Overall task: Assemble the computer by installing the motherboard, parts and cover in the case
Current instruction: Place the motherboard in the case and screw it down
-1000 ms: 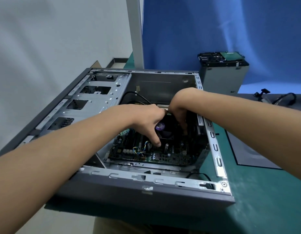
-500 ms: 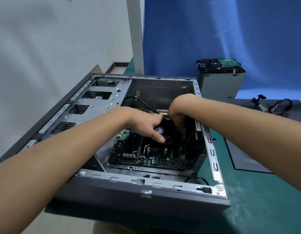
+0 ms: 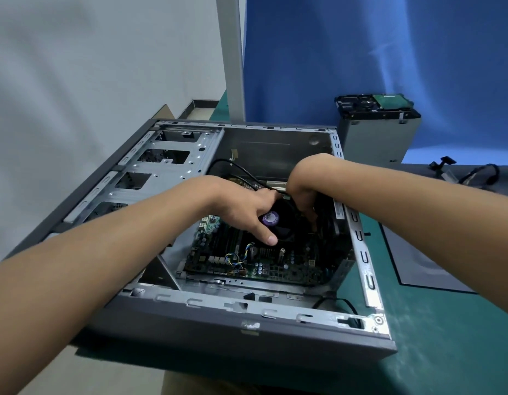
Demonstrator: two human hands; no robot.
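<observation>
1. On the green desk [image 3: 446,352], the open case [image 3: 247,343] is lying on its side, its opening facing up.
2. Inside it, the motherboard [image 3: 275,269] is lying flat on the case floor, close to the near wall. The black cooler [image 3: 284,232] is sitting on top of it, showing a round purple label at its hub.
3. The left grip [image 3: 244,209] is reaching in from the near left and curling over the cooler. One finger is stretching down at the cooler's near edge and the others are bending over its far edge, so this grip is holding the cooler.
4. The right grip [image 3: 302,195] is reaching in over the case's right wall, its fingers [image 3: 311,216] pointing down beside the cooler's right side. Their tips are lying in shadow, so whether they are pinching anything cannot be told.
5. A black cable [image 3: 233,168] is arching through the case interior behind both grips.
6. Behind the case's far right corner, a metal drive cage [image 3: 378,138] is standing upright, carrying a drive on top.
7. To the right of the case, a flat grey panel [image 3: 418,269] is lying on the desk, with loose cables [image 3: 480,175] resting farther back.
</observation>
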